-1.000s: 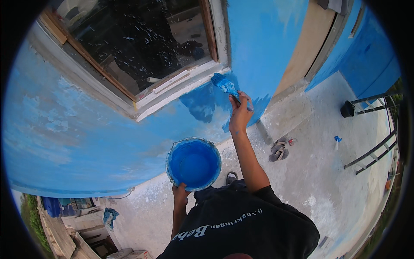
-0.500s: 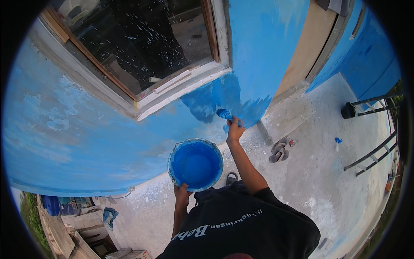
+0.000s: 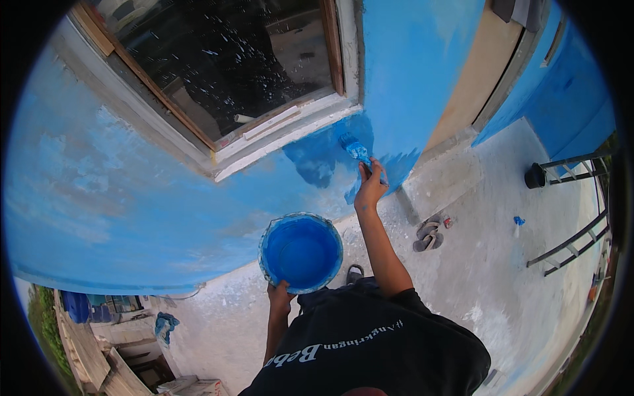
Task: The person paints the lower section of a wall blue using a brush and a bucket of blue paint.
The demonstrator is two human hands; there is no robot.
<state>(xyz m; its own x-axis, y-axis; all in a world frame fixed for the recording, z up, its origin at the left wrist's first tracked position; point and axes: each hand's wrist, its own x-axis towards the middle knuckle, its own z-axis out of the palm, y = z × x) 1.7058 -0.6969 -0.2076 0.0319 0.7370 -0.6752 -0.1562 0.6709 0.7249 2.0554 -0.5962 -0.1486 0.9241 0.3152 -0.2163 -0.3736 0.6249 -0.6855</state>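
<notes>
My right hand (image 3: 371, 187) is closed round the handle of a paintbrush (image 3: 357, 150) whose bristles and ferrule are coated in blue. The bristles lie against the wall (image 3: 198, 218), over a patch of darker blue paint (image 3: 310, 157) just below the window corner. Down at the near side, my left hand (image 3: 281, 296) grips the rim of a paint bucket (image 3: 301, 253). Blue paint covers the inside of the bucket, and its rim is smeared. Part of the left hand is hidden beneath the bucket.
Above the patch is a window (image 3: 224, 72) with a pale sill. A doorway step (image 3: 436, 181) lies to the right, with sandals (image 3: 428, 236) on the floor beside it. Farther right are a black bucket (image 3: 535, 175) and a ladder (image 3: 573, 249). A blue cloth (image 3: 166, 326) lies at lower left.
My right hand has moved the brush upward and slightly right along the wall, from the patch's lower edge into it. The left hand and the bucket stay nearly in place.
</notes>
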